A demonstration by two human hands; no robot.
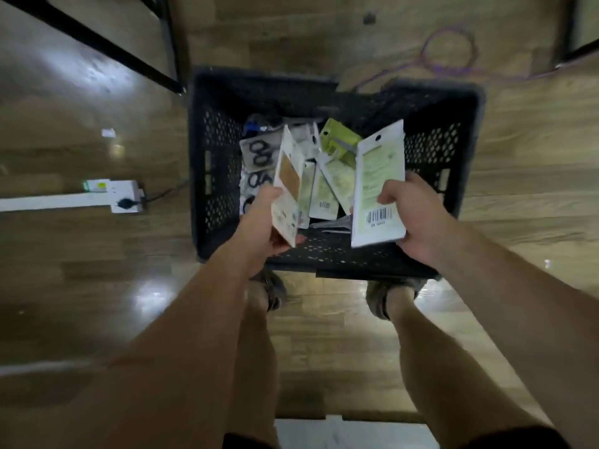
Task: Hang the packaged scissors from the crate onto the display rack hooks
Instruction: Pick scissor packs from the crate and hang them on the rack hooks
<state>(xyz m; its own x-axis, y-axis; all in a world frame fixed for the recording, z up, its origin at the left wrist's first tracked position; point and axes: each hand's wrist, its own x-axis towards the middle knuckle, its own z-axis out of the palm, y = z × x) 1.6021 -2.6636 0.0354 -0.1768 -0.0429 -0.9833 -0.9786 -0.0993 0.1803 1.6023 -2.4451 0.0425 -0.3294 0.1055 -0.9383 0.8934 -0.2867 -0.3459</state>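
A glossy wooden floor [324, 345] fills the view, seen straight down. Nearest are the person's bare legs and feet [382, 299], toes just at the near wall of the crate [207, 150].

Above the crate's near half, each hand grasps one pack of scissors. The left hand [259, 228] pinches the lower end of the left pack [288, 186], which is turned nearly edge-on. The right hand [411, 218] grips the right pack [379, 186] by its side edge, its printed back and barcode showing and its hang hole at the far end. Both packs are lifted clear of the heap of loose packs [324, 196] lying in the crate.

This looks like the pick-up step, done for this pair, with hanging to come. No rack hooks are in view, so the next move calls for straightening up, turning to the rack and threading each hang hole over a hook. The left pack probably needs turning flat first.

There is open room straight upward. The crate walls hem the hands at the sides only if they dip low. Farther off, a power strip [126, 197] with a plugged lead lies at the left, a black frame [97, 43] stands beyond the crate's far left corner, and a purple cord [450, 50] loops on the floor at the far right. All three are things to step around.
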